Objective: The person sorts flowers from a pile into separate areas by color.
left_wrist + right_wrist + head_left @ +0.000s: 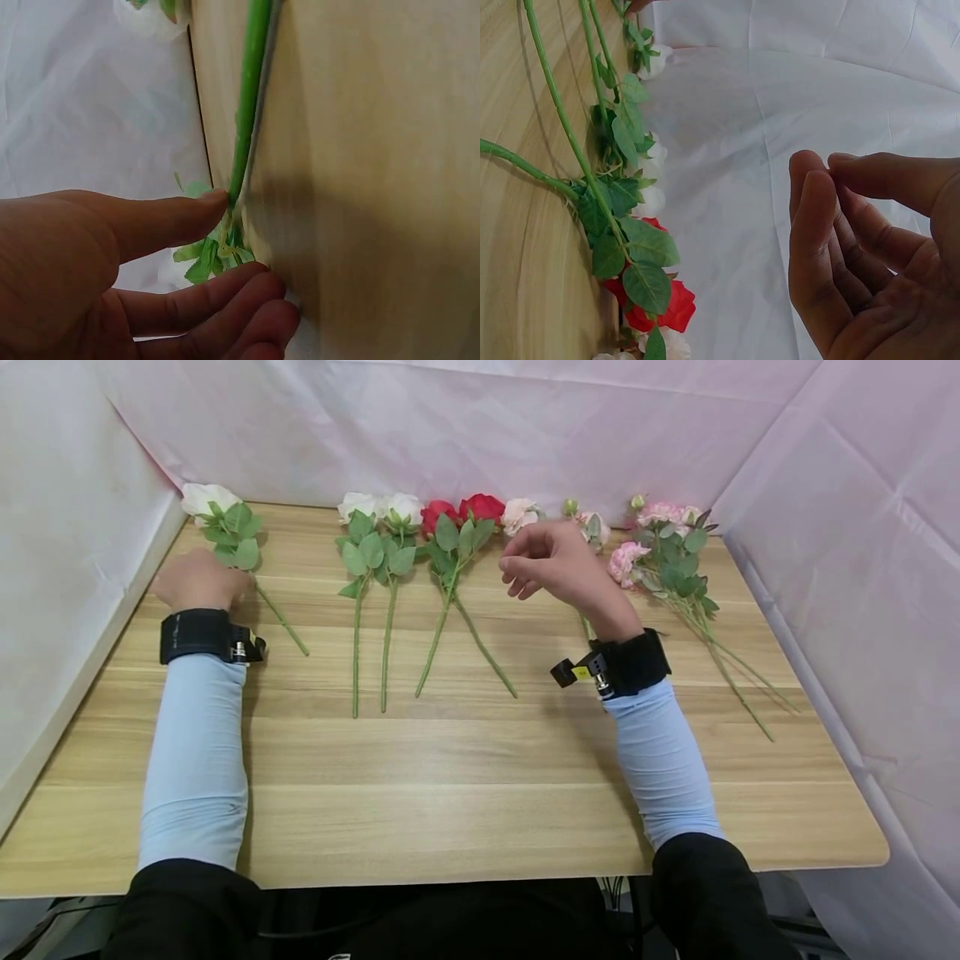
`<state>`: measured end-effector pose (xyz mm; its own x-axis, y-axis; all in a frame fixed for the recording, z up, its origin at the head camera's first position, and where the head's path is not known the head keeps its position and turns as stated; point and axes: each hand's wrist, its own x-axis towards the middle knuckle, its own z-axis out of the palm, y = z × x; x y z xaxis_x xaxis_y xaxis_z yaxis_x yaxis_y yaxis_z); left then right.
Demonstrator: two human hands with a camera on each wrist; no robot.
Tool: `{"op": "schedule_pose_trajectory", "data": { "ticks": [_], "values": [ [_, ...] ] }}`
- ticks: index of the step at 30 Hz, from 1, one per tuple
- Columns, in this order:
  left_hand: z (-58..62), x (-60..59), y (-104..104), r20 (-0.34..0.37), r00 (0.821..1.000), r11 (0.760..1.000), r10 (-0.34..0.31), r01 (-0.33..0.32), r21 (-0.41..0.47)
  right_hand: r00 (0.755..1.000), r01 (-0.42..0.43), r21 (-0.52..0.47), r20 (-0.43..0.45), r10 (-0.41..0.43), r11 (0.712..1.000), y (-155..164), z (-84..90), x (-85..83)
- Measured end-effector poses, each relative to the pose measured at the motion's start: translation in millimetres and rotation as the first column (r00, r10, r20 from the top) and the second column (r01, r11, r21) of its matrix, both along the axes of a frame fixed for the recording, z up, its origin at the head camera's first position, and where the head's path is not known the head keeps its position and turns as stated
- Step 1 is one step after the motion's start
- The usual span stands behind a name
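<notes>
At the table's far left lies a white rose [210, 500] with green leaves and a thin stem [247, 112]. My left hand [201, 581] is at this stem; in the left wrist view the thumb tip meets it, while a gap separates thumb and fingers. My right hand [558, 564] hovers over the right half of the table with loosely bent fingers, holding nothing. Behind it, pale pink flowers [519, 515] are partly hidden. Two red roses [482, 507] with crossed stems lie to its left, in the right wrist view too [676, 307].
Two white roses [401, 508] lie left of the red ones. Several pink flowers [628, 562] with overlapping stems lie at the right. Pale cloth walls [465, 435] stand along the back and sides of the wooden table [450, 793].
</notes>
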<state>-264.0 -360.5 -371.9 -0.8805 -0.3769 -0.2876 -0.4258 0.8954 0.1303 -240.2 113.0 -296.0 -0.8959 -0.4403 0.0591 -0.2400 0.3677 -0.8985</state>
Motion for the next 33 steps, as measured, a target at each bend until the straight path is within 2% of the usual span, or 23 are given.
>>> {"op": "schedule_pose_trajectory", "data": {
  "ticks": [5, 10, 14, 18, 22, 27, 33],
  "values": [
    [-4.8, -4.0, 4, -0.023, 1.0, 1.0, 0.016, -0.016, 0.003, 1.0, -0.007, 0.006, 0.002, 0.007, 1.0, -3, -0.2, -0.6],
    [-8.2, -4.7, 7, -0.077, 0.995, 0.996, 0.07, -0.065, 0.066, 1.0, -0.006, 0.014, 0.016, 0.005, 1.0, -4, -0.2, 0.6],
    [-9.8, -4.2, 8, -0.11, 0.99, 0.992, 0.09, -0.079, 0.103, 1.0, -0.001, 0.013, 0.028, 0.0, 1.0, -5, -0.4, 1.4],
    [-11.3, -3.8, 8, -0.168, 0.983, 0.993, 0.07, -0.052, 0.109, 1.0, -0.008, 0.018, 0.025, 0.007, 1.0, -4, -1.0, 1.9],
    [-10.5, -2.7, 6, -0.248, 0.969, 0.995, 0.025, 0.001, 0.103, 1.0, -0.008, 0.015, 0.028, 0.007, 1.0, -4, -2.0, 2.0],
    [-2.0, -1.1, 4, -0.313, 0.95, 0.993, -0.025, 0.059, 0.098, 0.999, -0.014, 0.009, 0.041, 0.013, 1.0, -5, -2.8, 1.5],
    [19.7, 2.9, 12, -0.318, 0.947, 0.983, -0.04, 0.095, 0.157, 0.999, -0.037, 0.01, 0.027, 0.037, 0.999, -6, -5.0, 0.5]
  ]
}}
